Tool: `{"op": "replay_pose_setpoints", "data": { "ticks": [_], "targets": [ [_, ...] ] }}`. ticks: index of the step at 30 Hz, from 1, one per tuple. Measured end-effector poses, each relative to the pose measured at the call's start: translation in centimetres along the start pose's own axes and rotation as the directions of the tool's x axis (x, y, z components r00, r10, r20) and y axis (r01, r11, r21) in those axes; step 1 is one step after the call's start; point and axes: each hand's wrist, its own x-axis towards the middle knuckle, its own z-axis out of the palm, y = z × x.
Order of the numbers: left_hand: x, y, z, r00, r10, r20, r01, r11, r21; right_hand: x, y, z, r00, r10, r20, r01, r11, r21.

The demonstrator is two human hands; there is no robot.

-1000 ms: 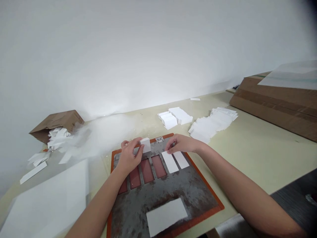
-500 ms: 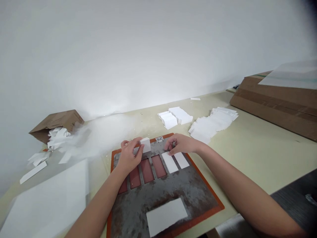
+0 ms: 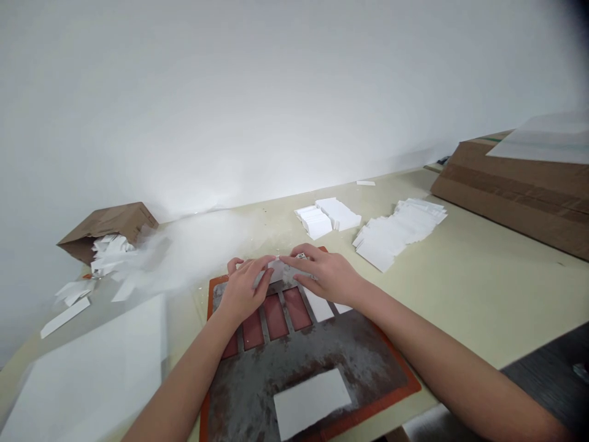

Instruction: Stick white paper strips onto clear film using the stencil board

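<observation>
While an orange-rimmed metal plate [image 3: 243,393] fills the lower centre, the right hand [image 3: 329,276], fingers parted, grip unclear, meets the left hand [image 3: 245,285], which pinches a white card [image 3: 276,272] just above a red slot [image 3: 276,316], lengthwise up-frame.

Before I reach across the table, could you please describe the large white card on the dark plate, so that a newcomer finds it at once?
On the table, find the dark plate with an orange border. Look on the near side of its reddish recesses. The large white card lies there alone, clearly bigger than the two white strips at the row's right end.
</observation>
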Motion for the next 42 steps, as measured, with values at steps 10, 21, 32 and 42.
{"op": "replay_pose_setpoints", "data": {
  "ticks": [10,21,32,42],
  "targets": [
    [0.0,0.1,0.1,1.0,-0.011,-0.003,0.011,0.999,-0.04,0.1,-0.7,0.8,0.998,0.041,0.044,-0.037,0.995,-0.097],
    [-0.1,0.5,-0.6,0.997,-0.031,0.063,0.038,0.993,-0.108,-0.1,-0.4,0.8,0.998,0.024,-0.055,-0.025,1.0,-0.012],
    [-0.3,0.5,0.0,0.996,-0.06,0.071,0.064,0.996,-0.058,-0.1,0.0,-1.2,0.938,0.346,0.033,-0.293,0.737,0.609],
    [-0.2,0.4,0.4,0.998,-0.06,0.024,0.061,0.997,-0.037,0.1,0.1,-0.3,0.853,0.283,0.438,-0.518,0.548,0.656]
  ]
}}
